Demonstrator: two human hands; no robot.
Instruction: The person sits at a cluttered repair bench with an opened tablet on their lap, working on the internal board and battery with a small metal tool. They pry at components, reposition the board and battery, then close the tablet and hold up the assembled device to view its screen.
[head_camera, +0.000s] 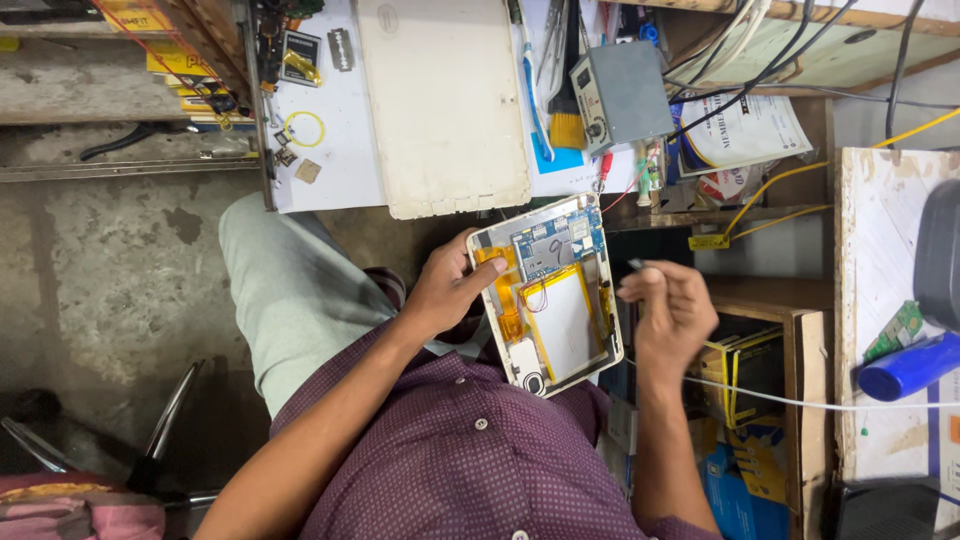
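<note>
Single head-worn view, looking steeply down, close over wearer's lap and hands; workbench (330, 170) edge upper frame, floor at left.

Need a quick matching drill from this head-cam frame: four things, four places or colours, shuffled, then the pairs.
Things:
1. opened tablet
2. white back cover
3. grey box
4. blue bottle

Places:
A. lying on its side on the board at the far right
B. flat on the white bench top, above the hands
C. held at its edge by the left hand, insides showing
D. on the bench beside a yellow brush, cables running to it

Pairs: 1-C, 2-B, 3-D, 4-A. The right hand is beside the tablet, pinching a small tool.
</note>
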